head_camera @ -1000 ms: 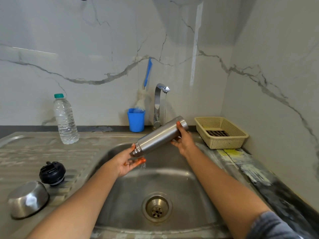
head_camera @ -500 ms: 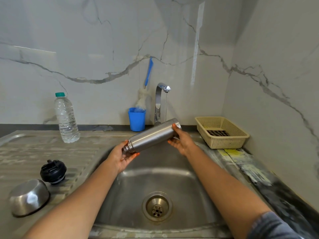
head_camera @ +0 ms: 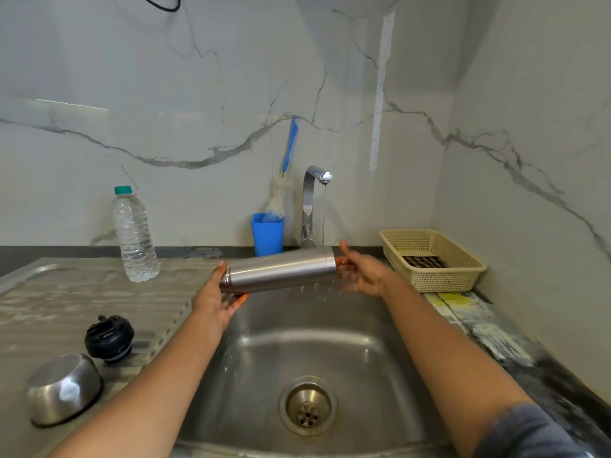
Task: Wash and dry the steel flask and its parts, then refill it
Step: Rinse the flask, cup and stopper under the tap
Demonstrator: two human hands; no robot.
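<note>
- Steel flask (head_camera: 281,269): centre of frame, lying almost level above the sink (head_camera: 363,352), mouth end to the left, base end to the right and slightly higher.
- Left hand (head_camera: 215,300): grips the flask's mouth end, thumb on top, fingers curled beneath.
- Right hand (head_camera: 363,274): against the base end, thumb raised above it; it is blurred, so I cannot tell whether the fingers curl round.
- Tap (head_camera: 310,200): upper centre, a thin stream running down onto the flask's right end.
- Black stopper (head_camera: 109,338): lower left, on the ribbed draining board (head_camera: 66,292).
- Steel cap (head_camera: 64,388): lower left, mouth down, just in front of the stopper.
- Plastic water bottle (head_camera: 134,233): left of centre, upright on the board.
- Blue cup (head_camera: 267,234): just left of the tap, holding a blue-handled brush (head_camera: 289,150).
- Beige basket (head_camera: 433,259): right of centre, on the counter.
</note>
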